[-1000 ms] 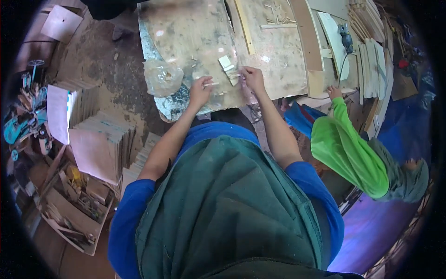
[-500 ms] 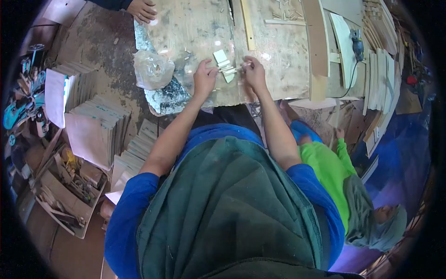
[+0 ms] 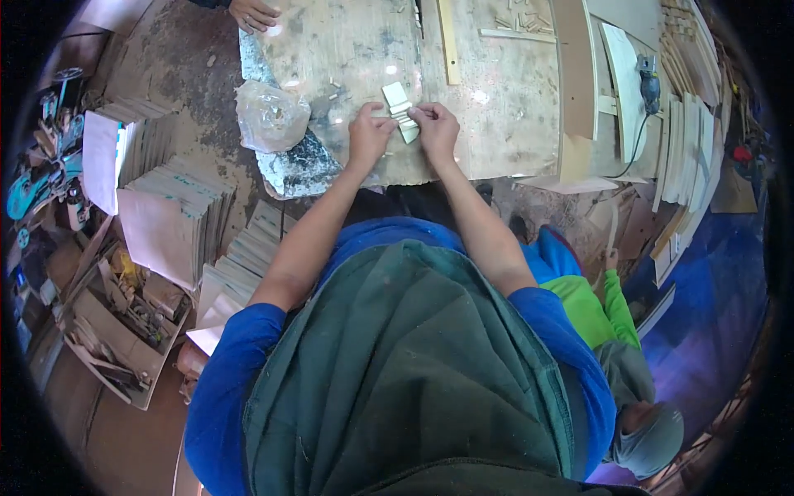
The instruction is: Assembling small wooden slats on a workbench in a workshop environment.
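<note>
A small pale wooden piece (image 3: 394,93), made up of a flat block with thin strips across it, lies on the worktable between my hands. My left hand (image 3: 368,139) is closed at its left side, thumb and forefinger on the end of a thin wooden stick (image 3: 399,119). From the right, my right hand (image 3: 438,132) is also closed, its fingertips pinching at the strips near the middle of the piece. The fingers partly hide what they grip. The lower end of the piece (image 3: 410,135) shows between the two hands.
On the wooden worktable (image 3: 496,116) lie a long strip (image 3: 447,50) and several loose short sticks (image 3: 529,22). A clear plastic bag (image 3: 273,116) sits at its left edge. Another person's hand (image 3: 253,14) rests far left. A power tool (image 3: 650,83) lies right; a green-sleeved person (image 3: 616,302) is behind right.
My right hand has moved left, from apart on the right to the wooden piece. My left hand stays beside it. The green-clad person has shifted lower in the view.
</note>
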A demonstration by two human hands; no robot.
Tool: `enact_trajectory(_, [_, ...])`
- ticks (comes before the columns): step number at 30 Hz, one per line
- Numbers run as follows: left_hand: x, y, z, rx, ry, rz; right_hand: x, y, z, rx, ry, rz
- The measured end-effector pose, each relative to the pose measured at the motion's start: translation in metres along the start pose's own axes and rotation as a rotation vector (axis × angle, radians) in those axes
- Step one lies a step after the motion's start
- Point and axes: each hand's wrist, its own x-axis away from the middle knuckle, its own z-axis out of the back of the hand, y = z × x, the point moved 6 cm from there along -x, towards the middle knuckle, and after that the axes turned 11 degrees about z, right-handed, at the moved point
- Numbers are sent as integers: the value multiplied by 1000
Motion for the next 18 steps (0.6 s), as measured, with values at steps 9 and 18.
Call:
enact_trajectory(9, [-12, -19, -8, 215, -140, 145, 10, -7, 15, 122, 77, 62])
enact_trajectory(18, [-14, -19, -11, 243, -125, 242, 24, 21, 3, 74, -77, -167])
